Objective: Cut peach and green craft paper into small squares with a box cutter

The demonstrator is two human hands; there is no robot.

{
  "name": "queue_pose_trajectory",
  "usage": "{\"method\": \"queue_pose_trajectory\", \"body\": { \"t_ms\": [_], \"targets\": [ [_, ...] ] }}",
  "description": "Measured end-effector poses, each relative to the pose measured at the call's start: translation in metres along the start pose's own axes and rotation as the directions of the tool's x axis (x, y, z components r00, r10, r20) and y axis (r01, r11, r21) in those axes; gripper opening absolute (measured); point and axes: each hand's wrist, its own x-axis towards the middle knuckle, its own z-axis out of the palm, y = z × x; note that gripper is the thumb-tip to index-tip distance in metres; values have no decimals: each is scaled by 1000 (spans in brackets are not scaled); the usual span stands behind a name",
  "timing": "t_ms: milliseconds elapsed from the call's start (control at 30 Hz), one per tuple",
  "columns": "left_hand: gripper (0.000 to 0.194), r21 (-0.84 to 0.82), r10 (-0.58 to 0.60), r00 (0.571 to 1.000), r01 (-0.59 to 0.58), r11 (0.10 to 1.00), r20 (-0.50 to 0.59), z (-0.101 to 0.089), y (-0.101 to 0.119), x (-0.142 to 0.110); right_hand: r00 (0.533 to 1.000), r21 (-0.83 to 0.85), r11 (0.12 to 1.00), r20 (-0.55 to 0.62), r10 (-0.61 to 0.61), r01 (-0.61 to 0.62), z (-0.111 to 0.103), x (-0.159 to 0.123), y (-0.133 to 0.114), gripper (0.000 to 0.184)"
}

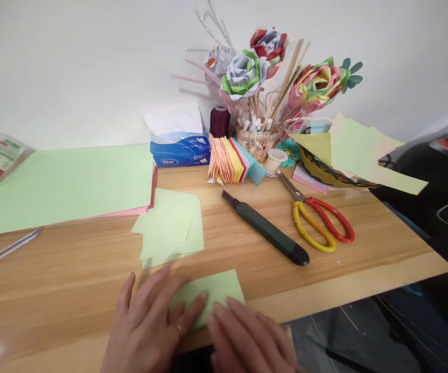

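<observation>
A small piece of light green paper (220, 286) lies near the front edge of the wooden table, possibly folded. My left hand (150, 316), with a ring on one finger, rests on its left part, fingers spread. Over its lower right side lies my right hand (247, 334), fingers stretched out close together and slightly blurred; its thumb is hidden. Just beyond my left hand, several loose light green paper squares (173, 220) overlap on the table. To the right lie a dark green utility knife (266, 228) and scissors (313, 210) with one yellow and one red handle.
Large green sheets (72, 181) lie at the left, near a pale strip (8, 250). Along the wall stand a blue tissue pack (179, 150), folded coloured papers (232, 160), a thread spool (220, 122) and paper flowers (245, 75). A basket (325, 171) with paper sits at the right.
</observation>
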Motion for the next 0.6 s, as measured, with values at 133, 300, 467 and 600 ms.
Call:
{"method": "queue_pose_trajectory", "body": {
  "t_ms": [133,300,467,600],
  "targets": [
    [29,-28,-111,993,110,994,-36,0,10,3,993,56,992,25,-111,110,6,-2,-5,46],
    [30,-36,-191,981,190,981,-22,-3,15,4,957,-40,976,209,-200,213,-19,-9,21,30],
    [28,68,-65,998,65,996,-2,-11,11,6,932,-143,952,287,-222,270,-35,-13,35,29],
    [29,53,96,995,-94,994,-33,-11,27,12,967,-137,972,197,-161,190,-31,-15,29,28]
  ]
}}
